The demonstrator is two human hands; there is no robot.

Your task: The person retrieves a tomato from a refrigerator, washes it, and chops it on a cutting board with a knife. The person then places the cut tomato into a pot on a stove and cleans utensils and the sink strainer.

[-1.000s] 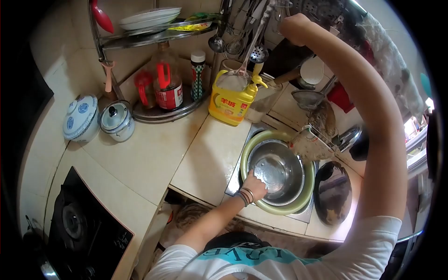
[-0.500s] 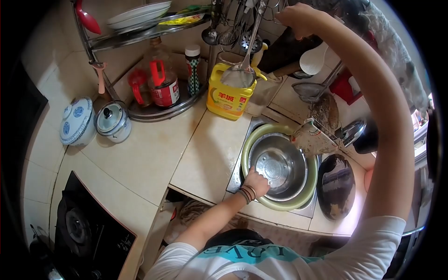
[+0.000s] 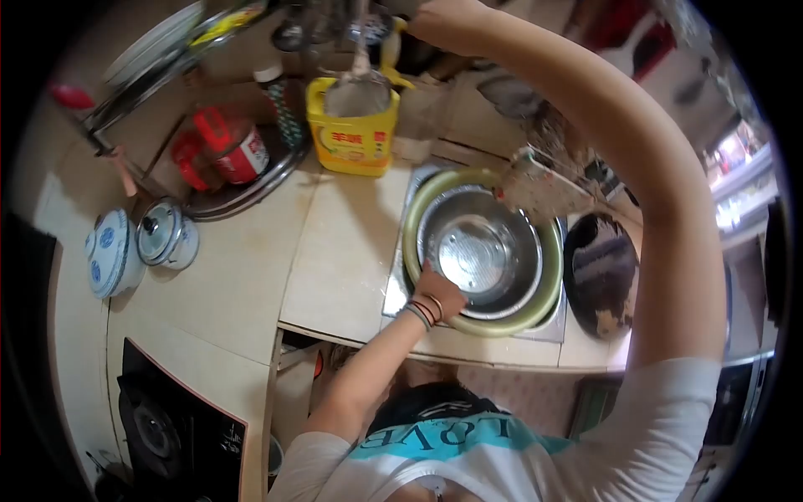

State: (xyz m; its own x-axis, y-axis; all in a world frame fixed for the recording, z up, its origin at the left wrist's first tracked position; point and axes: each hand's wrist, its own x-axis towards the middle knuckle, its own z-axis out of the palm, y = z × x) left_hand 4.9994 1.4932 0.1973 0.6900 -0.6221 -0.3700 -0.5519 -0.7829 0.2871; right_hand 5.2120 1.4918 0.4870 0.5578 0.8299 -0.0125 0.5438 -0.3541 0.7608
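Observation:
My left hand (image 3: 440, 293) is closed over the near left rim of a metal basin (image 3: 523, 280), which sits inside a larger green basin (image 3: 548, 305). Water or wet shine shows at the bottom of the metal basin. My right hand (image 3: 450, 25) is raised at the top edge of the view, its fingers curled; what they hold, if anything, is hidden. Left of it a long-handled ladle (image 3: 358, 94) hangs down in front of a yellow jug (image 3: 351, 142) with a pump.
A dark oval lid (image 3: 598, 272) lies right of the basins. A wire rack holder (image 3: 544, 188) overhangs the green basin. At the left are a lidded enamel pot (image 3: 170, 238), a blue-and-white dish (image 3: 113, 255), a corner shelf with bottles and a black stove (image 3: 163, 435).
The view has swung, so the counter and basins sit higher and the shelf appears tilted. My left hand stays on the basin rim; my right hand stays raised, now further left in view.

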